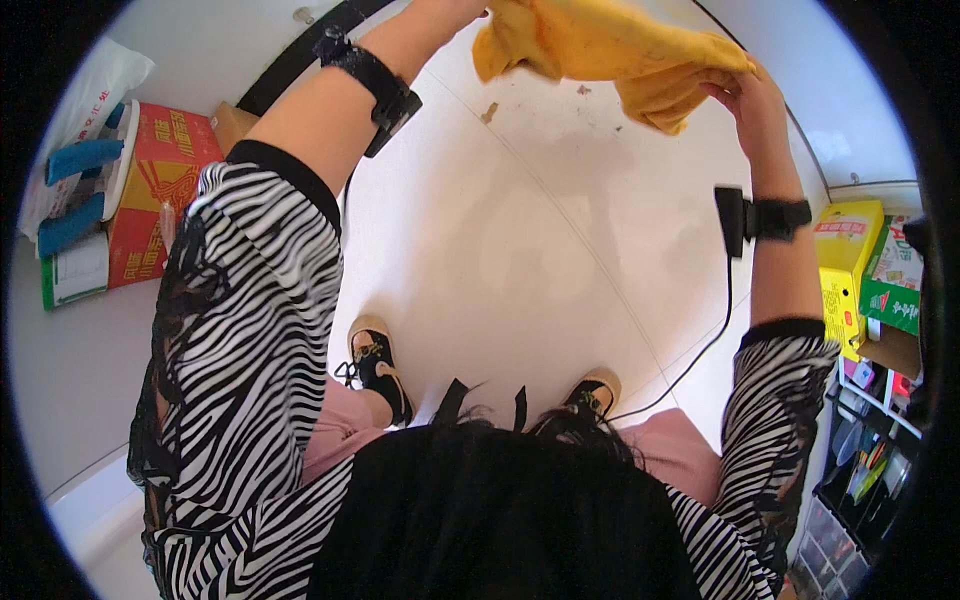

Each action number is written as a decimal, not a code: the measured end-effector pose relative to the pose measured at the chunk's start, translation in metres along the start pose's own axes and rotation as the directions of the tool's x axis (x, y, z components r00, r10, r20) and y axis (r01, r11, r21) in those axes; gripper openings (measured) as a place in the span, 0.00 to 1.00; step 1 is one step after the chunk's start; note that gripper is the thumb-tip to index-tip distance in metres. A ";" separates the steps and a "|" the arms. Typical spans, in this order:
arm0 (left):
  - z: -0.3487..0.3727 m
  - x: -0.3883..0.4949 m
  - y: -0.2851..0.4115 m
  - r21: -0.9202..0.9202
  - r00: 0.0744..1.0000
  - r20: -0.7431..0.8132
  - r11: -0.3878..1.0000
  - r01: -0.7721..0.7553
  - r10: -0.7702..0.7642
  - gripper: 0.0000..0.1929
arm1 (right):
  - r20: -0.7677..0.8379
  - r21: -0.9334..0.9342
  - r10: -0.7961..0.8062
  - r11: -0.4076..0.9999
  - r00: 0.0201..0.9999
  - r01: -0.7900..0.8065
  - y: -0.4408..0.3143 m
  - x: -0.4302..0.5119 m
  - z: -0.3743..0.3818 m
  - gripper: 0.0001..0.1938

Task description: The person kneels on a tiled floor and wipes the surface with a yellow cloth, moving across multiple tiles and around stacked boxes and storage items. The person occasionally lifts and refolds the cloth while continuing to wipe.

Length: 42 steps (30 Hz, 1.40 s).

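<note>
A yellow cloth is stretched between my two hands at the top of the view, above the tiled floor. My right hand pinches its right end between thumb and fingers. My left hand is at the cloth's upper left, mostly cut off by the picture's edge, so its grip cannot be told. The cloth sags and hangs in folds, and its top lies out of view. Below it on the floor are a small brown scrap and some dark specks. Each forearm wears a black strap with a device.
Red and yellow cartons, blue-handled items and a white plastic bag are at the left. On the right are a yellow box, a green box and a rack of small items. A black cable hangs from the right forearm's device.
</note>
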<state>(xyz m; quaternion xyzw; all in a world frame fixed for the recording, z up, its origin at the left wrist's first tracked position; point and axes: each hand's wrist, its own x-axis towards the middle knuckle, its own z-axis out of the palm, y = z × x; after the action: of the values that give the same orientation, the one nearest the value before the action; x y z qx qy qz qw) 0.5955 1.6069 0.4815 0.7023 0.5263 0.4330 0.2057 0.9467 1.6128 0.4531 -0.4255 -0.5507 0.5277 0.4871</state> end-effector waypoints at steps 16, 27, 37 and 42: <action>-0.047 -0.057 0.000 0.127 0.960 0.149 0.967 0.220 -0.238 0.10 | -0.120 -0.616 -0.041 0.786 0.992 -0.042 -0.029 -0.040 0.010 0.14; -0.062 -0.152 -0.010 -0.065 0.892 0.446 0.992 0.111 -0.071 0.12 | 0.284 -0.732 0.270 0.681 0.920 0.026 -0.042 -0.147 -0.008 0.10; -0.005 -0.322 -0.097 0.294 0.412 0.898 0.905 -0.307 -0.152 0.15 | 0.478 -0.872 0.740 0.334 0.473 0.359 0.130 -0.260 0.018 0.15; 0.010 -0.326 -0.111 0.320 0.414 0.892 0.902 -0.291 -0.183 0.11 | 0.542 -0.840 0.426 0.267 0.725 0.471 0.155 -0.250 0.003 0.12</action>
<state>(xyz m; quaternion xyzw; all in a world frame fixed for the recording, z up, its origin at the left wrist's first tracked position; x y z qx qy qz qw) 0.5182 1.3491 0.2658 0.8665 0.3877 -0.1365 0.2831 0.9773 1.3790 0.2772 -0.3899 -0.8947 0.1884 -0.1098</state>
